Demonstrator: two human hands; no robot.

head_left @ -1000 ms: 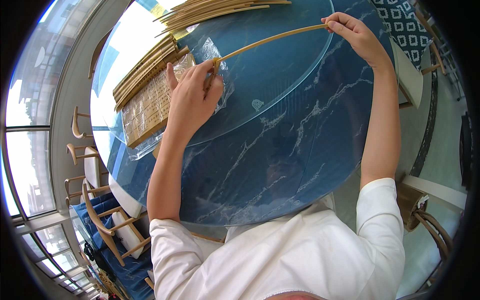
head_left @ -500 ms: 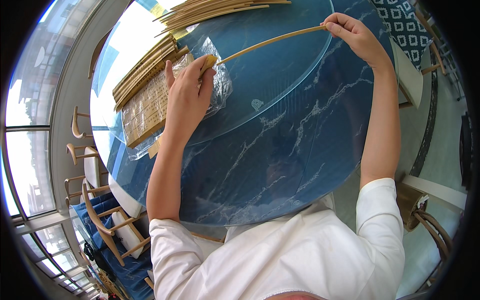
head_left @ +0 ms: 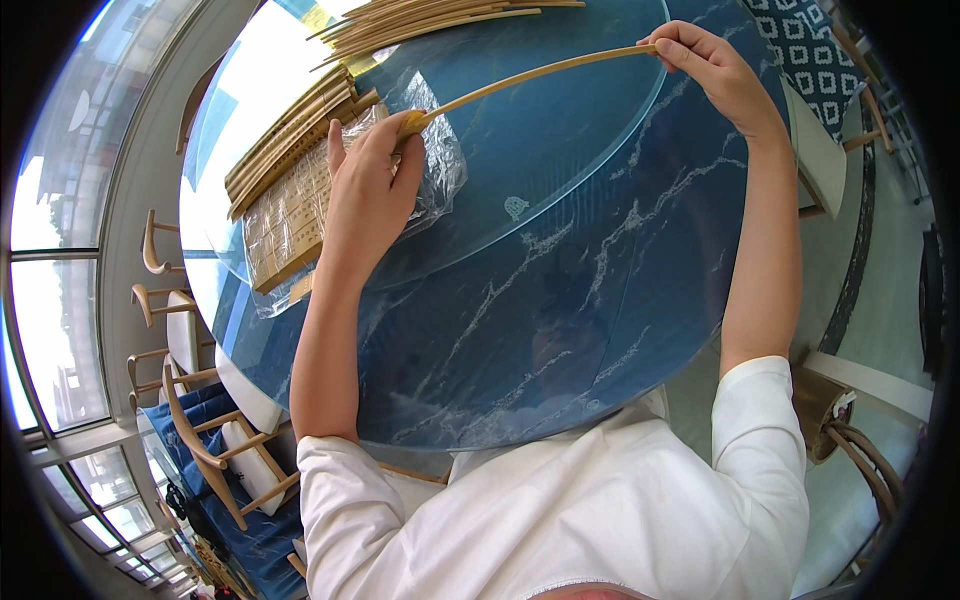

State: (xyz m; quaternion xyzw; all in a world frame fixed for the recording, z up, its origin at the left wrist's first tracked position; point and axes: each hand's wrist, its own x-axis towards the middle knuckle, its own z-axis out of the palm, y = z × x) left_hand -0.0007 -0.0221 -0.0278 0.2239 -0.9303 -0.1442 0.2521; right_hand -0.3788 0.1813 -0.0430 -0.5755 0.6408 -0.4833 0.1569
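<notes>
Head view: left hand [head_left: 368, 190] pinches near end of strip [head_left: 530, 76], fingers closed on it. Right hand [head_left: 712, 72] grips far end. Strip held above tabletop [head_left: 560, 300], over plastic bag [head_left: 440, 170]. Strip bundles [head_left: 290, 130] left of it.

One clear plastic wrapper [head_left: 300, 205] lies on the glass turntable [head_left: 560, 150] at the left, crinkled and glossy, holding a flat tan bundle of thin strips. Its loose open end spreads under the left hand [head_left: 368, 190]. No labels, signs or screens seen
</notes>
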